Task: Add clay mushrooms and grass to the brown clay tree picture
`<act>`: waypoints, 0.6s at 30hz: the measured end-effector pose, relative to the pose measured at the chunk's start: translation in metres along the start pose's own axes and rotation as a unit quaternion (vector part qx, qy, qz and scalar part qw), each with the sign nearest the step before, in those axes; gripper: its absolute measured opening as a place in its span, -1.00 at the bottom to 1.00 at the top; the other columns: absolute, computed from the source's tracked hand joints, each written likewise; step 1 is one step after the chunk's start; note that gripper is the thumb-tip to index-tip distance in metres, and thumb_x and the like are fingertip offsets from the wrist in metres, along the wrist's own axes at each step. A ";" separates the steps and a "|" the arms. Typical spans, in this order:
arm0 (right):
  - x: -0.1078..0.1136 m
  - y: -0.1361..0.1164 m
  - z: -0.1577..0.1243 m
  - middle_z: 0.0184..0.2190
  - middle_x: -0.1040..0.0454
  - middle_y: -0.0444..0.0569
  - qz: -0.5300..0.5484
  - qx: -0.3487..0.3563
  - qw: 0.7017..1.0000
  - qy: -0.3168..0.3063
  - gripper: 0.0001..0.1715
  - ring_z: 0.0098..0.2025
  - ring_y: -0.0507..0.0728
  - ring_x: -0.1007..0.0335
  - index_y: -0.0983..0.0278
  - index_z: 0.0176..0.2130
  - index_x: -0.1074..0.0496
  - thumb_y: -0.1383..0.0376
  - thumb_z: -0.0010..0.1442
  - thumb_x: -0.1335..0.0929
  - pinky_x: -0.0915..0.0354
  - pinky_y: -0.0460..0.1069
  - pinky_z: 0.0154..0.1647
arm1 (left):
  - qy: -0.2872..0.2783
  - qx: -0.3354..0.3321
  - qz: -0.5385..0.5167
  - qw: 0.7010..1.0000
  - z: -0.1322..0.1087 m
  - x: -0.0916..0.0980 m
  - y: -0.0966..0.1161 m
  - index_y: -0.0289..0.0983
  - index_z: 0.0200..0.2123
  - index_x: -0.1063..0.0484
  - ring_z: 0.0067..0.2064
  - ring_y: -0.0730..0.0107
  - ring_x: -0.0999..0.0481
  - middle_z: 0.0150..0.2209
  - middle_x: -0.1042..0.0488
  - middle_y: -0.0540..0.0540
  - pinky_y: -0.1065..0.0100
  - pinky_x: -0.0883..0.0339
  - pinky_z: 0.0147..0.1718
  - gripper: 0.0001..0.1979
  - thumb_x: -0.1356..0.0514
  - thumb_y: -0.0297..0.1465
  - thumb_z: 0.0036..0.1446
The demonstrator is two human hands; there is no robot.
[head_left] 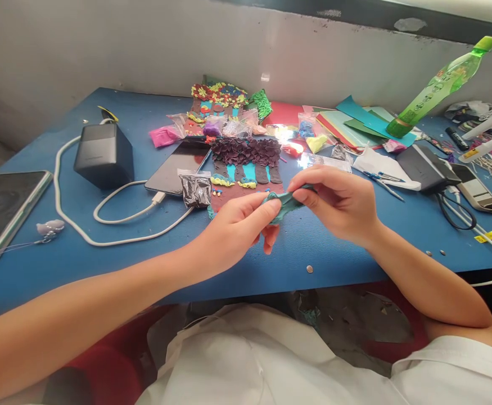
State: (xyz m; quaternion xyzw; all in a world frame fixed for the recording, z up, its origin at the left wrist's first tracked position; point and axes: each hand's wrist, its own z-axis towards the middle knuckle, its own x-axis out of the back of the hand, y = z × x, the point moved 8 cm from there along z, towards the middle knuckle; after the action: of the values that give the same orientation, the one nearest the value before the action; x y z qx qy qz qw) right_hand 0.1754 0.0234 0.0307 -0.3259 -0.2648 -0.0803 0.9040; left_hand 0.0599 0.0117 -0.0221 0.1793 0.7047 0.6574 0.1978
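Between my two hands stretches a lump of teal modelling clay (287, 203). My left hand (246, 222) pinches its left end between thumb and fingers. The other end is gripped by the thumb and fingertips of my right hand (334, 197). Just behind the hands lies a clay picture (246, 157) with dark purple leaf shapes on top, brown trunks, blue gaps and yellow bits below. My left hand covers part of its lower edge. Beside it, on the left, sits a small bag of black clay (196, 188).
A second clay picture (218, 101) and bags of coloured clay, one pink (165, 135), lie farther back. Left are a black power block (104, 154), cables and phones (9, 208). Right stand a green bottle (443, 87), coloured paper (364, 121), pens (383, 183) and a black box (427, 167).
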 end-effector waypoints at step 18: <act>-0.029 -0.012 -0.009 0.18 -0.37 0.02 -0.020 0.052 0.991 -0.121 -0.49 0.29 0.17 -0.18 0.18 0.25 -0.26 0.25 0.33 -0.26 -0.34 0.07 0.20 | -0.112 -0.007 -0.072 0.991 -0.003 -0.017 -0.005 -0.24 0.06 -0.17 -0.25 0.28 -0.58 -0.26 -0.50 -0.11 0.42 -0.38 -0.52 -0.42 -0.19 0.00 0.12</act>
State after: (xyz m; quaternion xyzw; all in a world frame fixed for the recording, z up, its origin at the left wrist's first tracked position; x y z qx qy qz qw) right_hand 0.1513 0.0077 0.0158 -0.2801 -0.3827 -0.0443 0.8793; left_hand 0.0732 0.0000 -0.0260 0.1990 0.6845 0.6224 0.3233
